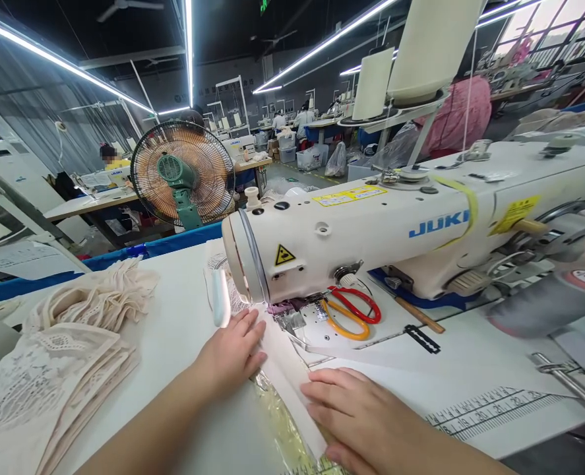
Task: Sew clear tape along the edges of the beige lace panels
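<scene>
A pale fabric strip (288, 379) runs from under the head of a white sewing machine (351, 231) toward me. My left hand (233, 349) lies on the strip's left side, close to the needle area, palm down with its fingers lightly spread. Farther down, my right hand (361, 412) rests flat along the strip's right edge, fingers extended. Lace fabric (225, 280) shows behind the machine head. The needle and presser foot are mostly hidden. Clear yellowish plastic (279, 422) lies beside the strip.
Scissors with red and orange handles (354, 313), a wooden-handled tool (421, 315) and a black blade (422, 338) lie right of the needle area. Beige lace pieces (39, 369) are piled at left. A fan (181, 175) stands behind the table; a ruler scale (494, 409) is at right.
</scene>
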A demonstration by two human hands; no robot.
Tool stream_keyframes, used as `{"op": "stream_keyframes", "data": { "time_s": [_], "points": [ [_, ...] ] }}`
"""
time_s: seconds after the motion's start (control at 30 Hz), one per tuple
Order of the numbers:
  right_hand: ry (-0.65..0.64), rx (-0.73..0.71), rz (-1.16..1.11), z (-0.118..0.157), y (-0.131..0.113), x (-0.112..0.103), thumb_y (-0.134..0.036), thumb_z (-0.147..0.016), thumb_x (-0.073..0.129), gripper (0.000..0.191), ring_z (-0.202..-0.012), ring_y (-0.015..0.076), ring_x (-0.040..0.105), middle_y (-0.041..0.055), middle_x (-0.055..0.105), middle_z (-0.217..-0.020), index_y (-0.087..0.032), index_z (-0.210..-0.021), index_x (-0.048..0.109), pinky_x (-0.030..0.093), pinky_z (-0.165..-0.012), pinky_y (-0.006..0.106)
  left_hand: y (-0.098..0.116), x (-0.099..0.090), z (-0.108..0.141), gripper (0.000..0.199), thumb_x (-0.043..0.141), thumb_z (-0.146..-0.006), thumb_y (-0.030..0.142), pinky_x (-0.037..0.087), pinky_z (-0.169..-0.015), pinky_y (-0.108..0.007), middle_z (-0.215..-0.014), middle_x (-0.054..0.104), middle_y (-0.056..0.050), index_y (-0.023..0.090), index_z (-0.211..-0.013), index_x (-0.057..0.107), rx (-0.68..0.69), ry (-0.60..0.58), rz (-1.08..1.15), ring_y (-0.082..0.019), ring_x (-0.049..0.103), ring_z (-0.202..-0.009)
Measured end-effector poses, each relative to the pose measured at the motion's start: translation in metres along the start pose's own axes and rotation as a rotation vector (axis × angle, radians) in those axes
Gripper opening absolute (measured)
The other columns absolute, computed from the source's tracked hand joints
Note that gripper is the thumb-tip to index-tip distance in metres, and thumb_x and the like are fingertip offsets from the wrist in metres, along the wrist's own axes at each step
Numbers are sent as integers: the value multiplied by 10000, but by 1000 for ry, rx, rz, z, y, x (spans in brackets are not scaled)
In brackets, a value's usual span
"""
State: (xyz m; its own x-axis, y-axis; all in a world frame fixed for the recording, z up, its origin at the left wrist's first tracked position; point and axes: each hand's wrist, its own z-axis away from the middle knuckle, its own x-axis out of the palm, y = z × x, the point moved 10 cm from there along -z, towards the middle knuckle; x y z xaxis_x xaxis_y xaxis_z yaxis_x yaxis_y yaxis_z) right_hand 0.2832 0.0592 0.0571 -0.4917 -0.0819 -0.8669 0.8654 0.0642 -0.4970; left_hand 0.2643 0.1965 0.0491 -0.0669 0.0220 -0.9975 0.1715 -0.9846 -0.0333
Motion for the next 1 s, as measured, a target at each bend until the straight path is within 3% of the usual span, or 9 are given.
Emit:
{"op": "stream_keyframes", "data": {
  "time_s": [0.1, 0.2, 0.3, 0.37, 0.5, 0.77, 1.0],
  "points": [
    [21, -16, 20, 0, -1, -1, -221, -807, 559, 331, -1195, 255, 445, 69, 583, -1232, -157, -1128, 612, 351, -1030, 392, 17, -15, 3, 330, 406, -876, 211, 326, -1023, -534, -1282, 519, -151, 152, -1160, 564, 116, 95, 50, -297, 437, -1215],
    [39, -36, 36, 1, -1, 0, -213, -785, 578, 328, -1170, 263, 466, 76, 591, -1219, -154, -1104, 625, 366, -1015, 395, 52, -29, 15, 276, 381, -858, 164, 291, -1050, -492, -1065, 628, -106, 172, -1019, 605, 296, 161, 199, -231, 516, -1099],
    [11, -46, 37, 2, -2, 1, -238, -790, 582, 351, -1172, 284, 464, 100, 586, -1219, -133, -1124, 615, 374, -1010, 429, 79, -30, 25, 243, 439, -830, 213, 365, -991, -451, -916, 621, -79, 178, -1014, 593, 377, 188, 286, -207, 559, -917],
    [-18, -44, 44, 2, -2, 2, -259, -805, 571, 376, -1189, 297, 448, 114, 579, -1226, -123, -1154, 597, 371, -1013, 453, 86, -26, 28, 234, 465, -813, 240, 405, -938, -455, -890, 595, -78, 171, -995, 595, 373, 200, 278, -203, 552, -827],
    [-16, -43, 65, 0, -2, 1, -264, -825, 545, 400, -1215, 294, 421, 103, 549, -1272, -120, -1198, 566, 358, -1030, 450, 83, -17, 27, 192, 496, -784, 260, 403, -925, -480, -868, 567, -74, 161, -915, 598, 342, 251, 224, -199, 528, -776],
    [128, -55, 103, -11, 4, -2, -350, -827, 561, 416, -1149, 265, 452, 76, 573, -1224, -156, -1195, 549, 366, -1002, 423, 68, -19, 20, 178, 468, -779, 201, 401, -907, -489, -857, 566, -77, 161, -895, 597, 326, 298, 118, -207, 535, -795],
    [101, -13, 210, -25, 6, -1, -361, -804, 592, 405, -941, 264, 518, 66, 601, -1130, -154, -1150, 552, 462, -827, 433, 55, -22, 14, 221, 405, -826, 161, 358, -954, -499, -839, 580, -77, 168, -894, 616, 304, 324, 76, -195, 557, -817]
  ]
}}
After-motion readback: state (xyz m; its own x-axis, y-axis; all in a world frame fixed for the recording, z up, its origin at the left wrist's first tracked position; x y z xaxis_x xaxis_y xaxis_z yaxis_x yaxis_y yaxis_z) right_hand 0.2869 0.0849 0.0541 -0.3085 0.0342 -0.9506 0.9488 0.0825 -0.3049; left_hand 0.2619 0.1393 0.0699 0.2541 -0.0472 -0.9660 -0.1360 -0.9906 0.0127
